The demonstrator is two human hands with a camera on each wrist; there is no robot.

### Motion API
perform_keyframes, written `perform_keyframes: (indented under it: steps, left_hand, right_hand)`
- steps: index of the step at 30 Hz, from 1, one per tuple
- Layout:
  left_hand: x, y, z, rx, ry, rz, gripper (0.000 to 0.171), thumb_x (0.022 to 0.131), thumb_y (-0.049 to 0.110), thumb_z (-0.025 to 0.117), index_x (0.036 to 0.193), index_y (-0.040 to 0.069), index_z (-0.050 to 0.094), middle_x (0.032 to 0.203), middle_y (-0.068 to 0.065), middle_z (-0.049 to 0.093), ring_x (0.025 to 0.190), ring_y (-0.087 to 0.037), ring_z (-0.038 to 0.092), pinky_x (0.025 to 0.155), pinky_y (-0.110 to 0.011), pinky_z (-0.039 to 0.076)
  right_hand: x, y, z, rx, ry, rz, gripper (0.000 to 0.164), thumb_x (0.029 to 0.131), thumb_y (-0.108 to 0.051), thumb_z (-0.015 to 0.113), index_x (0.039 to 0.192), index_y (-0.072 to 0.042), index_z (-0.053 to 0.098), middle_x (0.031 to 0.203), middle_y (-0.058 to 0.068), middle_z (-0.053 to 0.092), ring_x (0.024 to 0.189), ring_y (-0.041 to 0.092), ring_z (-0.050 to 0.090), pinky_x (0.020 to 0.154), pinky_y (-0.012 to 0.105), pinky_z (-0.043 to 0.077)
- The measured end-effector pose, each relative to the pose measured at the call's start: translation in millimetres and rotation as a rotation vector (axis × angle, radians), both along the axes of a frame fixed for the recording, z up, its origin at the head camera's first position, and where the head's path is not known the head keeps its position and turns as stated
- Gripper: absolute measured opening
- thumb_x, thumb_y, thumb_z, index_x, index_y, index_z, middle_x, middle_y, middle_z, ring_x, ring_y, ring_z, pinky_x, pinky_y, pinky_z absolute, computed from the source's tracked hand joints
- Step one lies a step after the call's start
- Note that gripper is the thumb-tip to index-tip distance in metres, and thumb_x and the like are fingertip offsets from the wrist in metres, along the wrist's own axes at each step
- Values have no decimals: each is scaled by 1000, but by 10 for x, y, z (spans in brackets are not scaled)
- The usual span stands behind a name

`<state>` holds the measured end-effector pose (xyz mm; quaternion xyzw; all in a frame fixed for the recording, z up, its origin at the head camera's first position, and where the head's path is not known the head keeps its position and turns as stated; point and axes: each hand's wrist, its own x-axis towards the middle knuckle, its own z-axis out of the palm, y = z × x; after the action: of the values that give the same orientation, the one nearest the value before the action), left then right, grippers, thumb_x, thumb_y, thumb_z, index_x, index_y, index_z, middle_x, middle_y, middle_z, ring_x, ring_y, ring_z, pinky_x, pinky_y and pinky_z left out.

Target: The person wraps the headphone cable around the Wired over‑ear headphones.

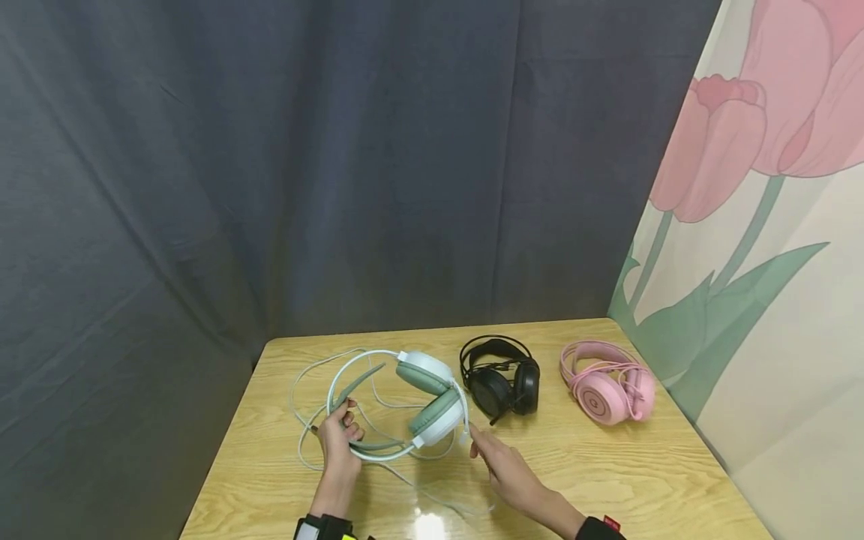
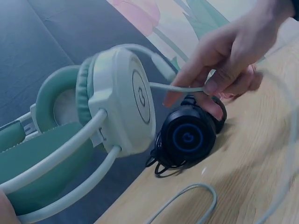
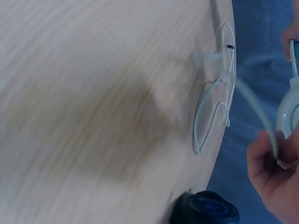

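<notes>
My left hand (image 1: pixel 340 442) grips the headband of a white headset with green ear pads (image 1: pixel 435 435), held above the table's left half. The earcups point right, and a microphone boom (image 2: pixel 161 65) shows beside the outer cup in the left wrist view. To the right of that cup, my right hand (image 1: pixel 506 465) pinches the headset's pale cable (image 2: pixel 180 88) between thumb and fingers, close to where it leaves the cup. More of the cable (image 3: pixel 257 105) hangs from these fingers and lies in loose loops on the table. My left fingertips are outside the left wrist view.
A black headset (image 1: pixel 493 386) lies behind my right hand, and a pink headset (image 1: pixel 604 397) wrapped in its cable lies farther right. Beyond the wooden table (image 1: pixel 607 480) hangs a dark curtain (image 1: pixel 405 187). A wall with painted tulips (image 1: pixel 776 315) borders the right side.
</notes>
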<state>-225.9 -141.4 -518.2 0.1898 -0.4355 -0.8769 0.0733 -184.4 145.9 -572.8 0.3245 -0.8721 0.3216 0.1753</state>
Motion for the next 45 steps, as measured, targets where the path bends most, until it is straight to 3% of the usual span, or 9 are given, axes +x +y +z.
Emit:
perform_keyframes:
  steps: [6,11,17,19,24,31,37,41,45]
  left_hand:
    - [24,1,-7,-114,-5,55,18,100,9,47,89,5,62,77,1,34,49,-3,28,46,-16,28]
    - [26,8,-28,-199,-35,109,19,97,7,49,86,5,64,76,0,37,48,-3,29,47,-16,29]
    - [41,13,-64,-197,-52,98,19,98,8,47,89,5,64,75,2,37,47,-4,28,48,-17,30]
    - [46,14,-69,-174,-52,97,19,98,9,47,90,6,64,75,2,37,48,-4,28,49,-17,30]
    - [66,40,-56,-156,-59,103,20,98,8,48,88,7,65,76,1,37,48,-4,28,49,-18,30]
    - [118,98,-56,-176,-47,90,18,98,5,48,90,5,64,76,1,39,47,-3,28,49,-18,30]
    - [114,67,-79,-364,-13,93,16,96,6,50,94,1,65,69,3,39,46,-4,30,45,-17,30]
    - [110,71,-72,-396,15,8,16,96,4,49,96,-1,64,70,3,40,45,-3,29,43,-16,27]
    - [101,117,-38,-403,28,-173,16,96,4,48,97,-5,61,71,2,37,47,-3,28,44,-16,27]
  right_hand:
    - [7,40,99,139,34,-52,17,91,-1,65,108,-7,68,73,-11,56,61,-3,47,48,19,40]
    - [37,14,237,204,163,-79,20,90,-8,69,109,-5,71,73,-12,44,56,-3,33,42,15,29]
    - [76,9,344,219,-99,38,38,94,5,58,131,4,59,85,-8,42,63,0,36,49,16,35]
    - [78,12,326,217,-119,43,41,92,8,57,133,3,58,83,-8,46,63,-1,39,49,16,37]
    - [68,-28,249,232,13,54,6,99,-12,59,97,-11,64,65,-16,43,56,-7,35,45,14,32]
    - [58,-107,298,226,36,101,31,101,-31,55,74,-21,45,64,-21,26,54,-8,26,44,11,24]
    - [-92,12,502,151,193,-24,24,92,-20,69,73,-23,55,64,-20,40,55,-7,33,44,13,28]
    - [-248,88,632,126,389,10,3,86,-17,73,87,-17,71,72,-13,54,59,-2,44,49,15,39]
    - [-346,76,741,175,505,124,9,84,-22,75,88,-15,72,77,-8,54,61,3,44,53,13,38]
